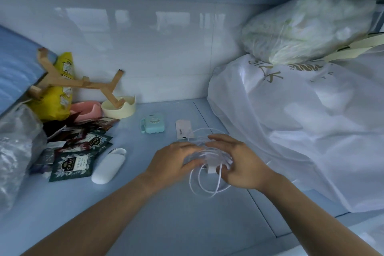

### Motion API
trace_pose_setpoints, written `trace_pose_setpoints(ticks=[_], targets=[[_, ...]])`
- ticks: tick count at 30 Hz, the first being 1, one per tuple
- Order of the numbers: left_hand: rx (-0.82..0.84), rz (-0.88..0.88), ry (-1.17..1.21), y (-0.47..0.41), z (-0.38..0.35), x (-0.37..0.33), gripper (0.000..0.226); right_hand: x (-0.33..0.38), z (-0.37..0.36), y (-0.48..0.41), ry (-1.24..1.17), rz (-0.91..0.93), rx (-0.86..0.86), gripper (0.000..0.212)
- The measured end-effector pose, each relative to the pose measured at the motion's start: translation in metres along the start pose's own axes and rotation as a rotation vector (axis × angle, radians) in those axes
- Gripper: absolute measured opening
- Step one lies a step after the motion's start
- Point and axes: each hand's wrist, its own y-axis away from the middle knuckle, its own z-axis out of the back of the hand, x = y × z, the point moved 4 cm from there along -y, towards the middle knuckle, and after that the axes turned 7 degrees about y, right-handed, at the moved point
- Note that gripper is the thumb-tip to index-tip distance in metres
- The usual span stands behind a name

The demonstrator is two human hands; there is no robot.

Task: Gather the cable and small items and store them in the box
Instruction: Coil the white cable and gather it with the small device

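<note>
Landmark: the mint-green box [153, 125], lid shut with a small ring on top, sits on the pale blue desk [166, 214] near the back wall.
White cable [204, 186]: in front of the mint-green box and to its right, gathered in loose loops between the hands; the lowest loops hang toward the desk.
Left hand [176, 161]: in front of the box, fingers curled onto the left side of the coil; motion blur hides the fingertips.
Right hand [235, 165]: further right of the box than the left hand, fingers spread with strands crossing them, thumb bent in against the coil beside a small white plug [210, 169].
White tag [184, 131]: flat on the desk just right of the box, between it and the hands.
White oval case [109, 167]: in front of the box and to its left, lying tilted on the desk.
Tea sachets [72, 164]: a dark scattered pile left of the box, touching the oval case.
Cream bowl [119, 109]: behind the box to its left, with one leg of a wooden stand [83, 83] resting in it.
Yellow bag [57, 97]: far left of the box, behind the stand.
White plastic bag [301, 131]: well to the right of the box, bulky, reaching up to the right hand.
</note>
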Motion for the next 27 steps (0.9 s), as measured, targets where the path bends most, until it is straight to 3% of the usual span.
trace_pose_setpoints(ticks=[5, 10, 17, 23, 27], targets=[[-0.061, 0.043, -0.031, 0.005, 0.022, 0.015, 0.058, 0.013, 0.009, -0.019, -0.002, 0.074, 0.086, 0.049], [-0.056, 0.07, -0.051, 0.013, 0.036, 0.026, 0.038, 0.007, -0.005, -0.034, 0.085, -0.019, 0.167, 0.041], [-0.007, 0.062, -0.076, 0.021, 0.041, 0.028, 0.037, 0.015, -0.039, -0.036, 0.12, -0.045, 0.132, 0.046], [0.006, 0.055, -0.056, 0.027, 0.045, 0.029, 0.037, 0.015, -0.023, -0.034, 0.174, -0.086, 0.119, 0.046], [0.006, 0.032, -0.04, 0.027, 0.042, 0.022, 0.037, 0.025, -0.003, -0.031, 0.229, -0.072, 0.112, 0.03]])
